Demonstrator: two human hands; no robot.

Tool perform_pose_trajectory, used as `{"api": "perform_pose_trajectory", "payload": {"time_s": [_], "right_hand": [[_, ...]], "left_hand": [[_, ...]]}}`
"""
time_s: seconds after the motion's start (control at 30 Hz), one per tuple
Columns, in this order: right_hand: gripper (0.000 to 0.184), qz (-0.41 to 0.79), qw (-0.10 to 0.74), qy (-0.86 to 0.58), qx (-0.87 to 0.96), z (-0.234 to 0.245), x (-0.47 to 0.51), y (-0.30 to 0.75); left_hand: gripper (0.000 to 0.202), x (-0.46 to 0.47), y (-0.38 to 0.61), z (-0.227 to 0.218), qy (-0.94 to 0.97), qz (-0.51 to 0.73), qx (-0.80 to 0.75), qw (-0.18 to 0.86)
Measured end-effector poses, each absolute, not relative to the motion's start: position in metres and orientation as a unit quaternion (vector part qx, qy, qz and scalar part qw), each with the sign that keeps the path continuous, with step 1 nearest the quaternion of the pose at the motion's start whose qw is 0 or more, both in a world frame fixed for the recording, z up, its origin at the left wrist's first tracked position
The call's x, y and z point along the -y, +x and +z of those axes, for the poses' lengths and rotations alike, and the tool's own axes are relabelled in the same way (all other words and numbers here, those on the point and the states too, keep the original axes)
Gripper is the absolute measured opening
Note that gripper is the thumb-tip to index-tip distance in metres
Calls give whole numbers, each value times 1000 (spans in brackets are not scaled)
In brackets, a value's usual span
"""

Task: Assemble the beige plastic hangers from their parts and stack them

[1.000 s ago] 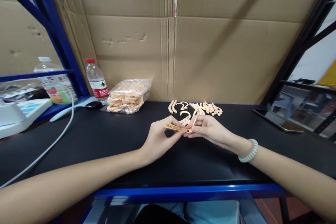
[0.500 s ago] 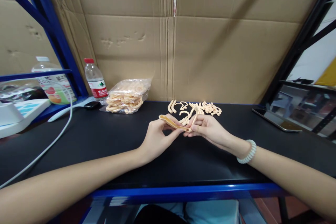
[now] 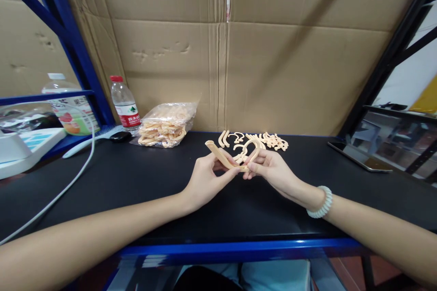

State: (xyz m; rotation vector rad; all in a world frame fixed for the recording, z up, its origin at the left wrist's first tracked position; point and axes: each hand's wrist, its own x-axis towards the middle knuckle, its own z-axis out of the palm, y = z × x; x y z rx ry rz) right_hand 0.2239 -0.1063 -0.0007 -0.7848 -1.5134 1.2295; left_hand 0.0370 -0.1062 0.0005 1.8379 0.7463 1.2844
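A long, slightly curved beige strip [image 3: 218, 155] is pinched between the thumb and fingers of my left hand [image 3: 205, 179]. My right hand [image 3: 276, 170] grips a beige curved hook piece [image 3: 255, 142], which arches up from its fingertips. The two pieces meet between my hands, above the black tabletop; whether they are joined there, I cannot tell. My fingers partly hide the meeting point. Just behind my hands lie several loose beige parts [image 3: 275, 141], with hook shapes [image 3: 235, 137] and curved strips [image 3: 224, 138] among them.
A clear bag of beige parts [image 3: 164, 126] sits back left, beside a red-capped water bottle [image 3: 125, 104]. A white cable [image 3: 73, 182] crosses the left side of the black table [image 3: 153, 223]. At right lies a dark flat device [image 3: 358, 157]. Cardboard [image 3: 290, 68] walls the back.
The strip in my left hand has turned, its far end now higher and showing another face. The hook piece in my right hand has rotated so its arch shows more fully.
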Motion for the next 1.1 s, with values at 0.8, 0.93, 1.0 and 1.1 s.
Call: {"api": "perform_pose_trajectory", "payload": {"time_s": [0.8,0.93,1.0,1.1], "right_hand": [[24,521,508,-317,608,-2,104,224],[29,451,569,-338,599,5,84,242],[28,375,599,-362,608,11,68,259],[25,236,547,-429,679,14,43,287]], "left_hand": [[23,103,42,-3,672,433,-336,497],[14,103,43,0,671,418,-357,498],[11,104,43,1,657,421,-368,505],[12,104,43,3,628,432,-377,526]]}}
